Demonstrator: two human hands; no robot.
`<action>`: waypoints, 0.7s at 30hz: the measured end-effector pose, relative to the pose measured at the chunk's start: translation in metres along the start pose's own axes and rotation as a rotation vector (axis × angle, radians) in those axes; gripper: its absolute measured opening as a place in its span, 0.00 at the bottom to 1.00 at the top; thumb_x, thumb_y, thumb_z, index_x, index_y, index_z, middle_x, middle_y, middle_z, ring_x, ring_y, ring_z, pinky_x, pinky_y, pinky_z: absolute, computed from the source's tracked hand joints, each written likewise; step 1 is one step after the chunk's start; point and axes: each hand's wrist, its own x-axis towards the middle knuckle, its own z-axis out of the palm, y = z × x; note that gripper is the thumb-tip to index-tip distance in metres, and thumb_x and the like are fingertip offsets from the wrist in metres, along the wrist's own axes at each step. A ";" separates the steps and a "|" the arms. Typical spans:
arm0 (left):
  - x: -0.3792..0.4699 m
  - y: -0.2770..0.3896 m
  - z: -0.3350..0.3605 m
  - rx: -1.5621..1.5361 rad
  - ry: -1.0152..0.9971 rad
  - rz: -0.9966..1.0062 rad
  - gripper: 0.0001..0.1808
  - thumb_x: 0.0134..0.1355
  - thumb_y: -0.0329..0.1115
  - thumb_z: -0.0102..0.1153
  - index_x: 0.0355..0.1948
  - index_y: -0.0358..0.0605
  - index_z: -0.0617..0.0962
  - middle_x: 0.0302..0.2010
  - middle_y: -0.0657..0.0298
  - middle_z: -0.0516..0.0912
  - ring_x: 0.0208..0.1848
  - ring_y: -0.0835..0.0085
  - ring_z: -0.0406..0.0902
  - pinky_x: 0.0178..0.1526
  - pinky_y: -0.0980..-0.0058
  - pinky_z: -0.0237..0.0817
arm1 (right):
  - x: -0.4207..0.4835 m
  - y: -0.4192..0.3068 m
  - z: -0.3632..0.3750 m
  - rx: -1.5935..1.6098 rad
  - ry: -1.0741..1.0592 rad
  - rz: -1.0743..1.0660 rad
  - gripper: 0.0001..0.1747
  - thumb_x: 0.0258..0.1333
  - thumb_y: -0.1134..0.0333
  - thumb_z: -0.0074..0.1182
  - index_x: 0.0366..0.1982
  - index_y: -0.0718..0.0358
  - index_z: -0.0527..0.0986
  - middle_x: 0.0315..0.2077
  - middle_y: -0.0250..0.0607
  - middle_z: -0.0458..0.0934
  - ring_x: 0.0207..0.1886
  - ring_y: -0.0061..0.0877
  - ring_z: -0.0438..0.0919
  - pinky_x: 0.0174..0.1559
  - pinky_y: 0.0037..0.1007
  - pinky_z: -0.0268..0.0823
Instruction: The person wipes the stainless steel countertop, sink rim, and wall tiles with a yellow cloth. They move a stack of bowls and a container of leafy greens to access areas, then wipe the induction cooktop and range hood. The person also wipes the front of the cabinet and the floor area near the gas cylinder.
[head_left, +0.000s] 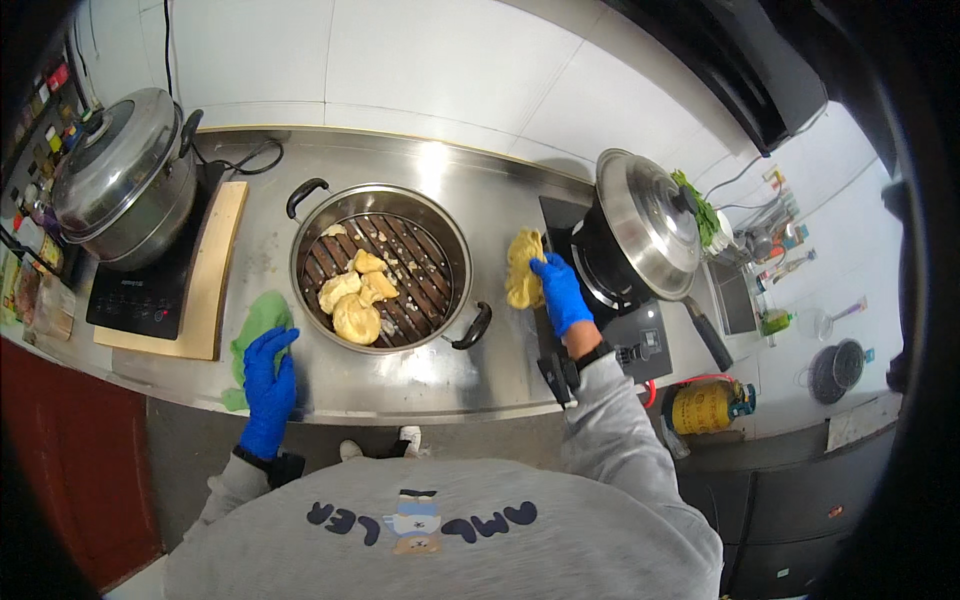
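My right hand (561, 294), in a blue glove, has its fingers on the edge of a folded yellow cloth (523, 268) beside the gas stove. My left hand (268, 382), also gloved in blue, is at the counter's front edge with its fingers slightly apart. A crumpled green cloth (262, 319) lies right by it, partly hidden by the fingers. Between my hands stands an open steel steamer pot (460, 232) with two black handles. On the brown slatted rack (420, 277) inside it are several pale yellow dough-like pieces (356, 319) and scattered crumbs.
A lidded steel pot (146, 202) stands on an induction cooker (135, 304) over a wooden board (225, 255) at left. On the gas stove (649, 341) is a wok with a steel lid (649, 225); its handle (709, 334) points towards the front. A yellow gas cylinder (701, 409) stands below, at right.
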 end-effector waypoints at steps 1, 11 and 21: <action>-0.006 -0.006 0.001 0.037 0.004 -0.047 0.24 0.50 0.19 0.48 0.48 0.49 0.79 0.51 0.55 0.75 0.55 0.58 0.69 0.60 0.64 0.56 | 0.023 -0.003 0.008 -0.026 0.018 -0.001 0.19 0.52 0.63 0.56 0.43 0.70 0.75 0.36 0.47 0.80 0.38 0.31 0.78 0.42 0.32 0.69; -0.031 -0.034 0.019 0.315 -0.048 -0.126 0.21 0.51 0.22 0.52 0.48 0.46 0.80 0.52 0.49 0.74 0.57 0.50 0.67 0.64 0.55 0.49 | 0.243 -0.017 0.035 -0.553 0.239 -0.070 0.16 0.50 0.63 0.54 0.37 0.69 0.76 0.32 0.56 0.80 0.35 0.44 0.80 0.37 0.39 0.70; -0.030 -0.034 0.031 0.515 -0.089 -0.145 0.21 0.51 0.23 0.53 0.47 0.49 0.80 0.48 0.51 0.76 0.55 0.49 0.68 0.65 0.48 0.46 | 0.354 0.038 -0.045 -0.790 0.837 0.124 0.12 0.58 0.65 0.46 0.31 0.61 0.79 0.35 0.49 0.81 0.37 0.40 0.81 0.35 0.37 0.72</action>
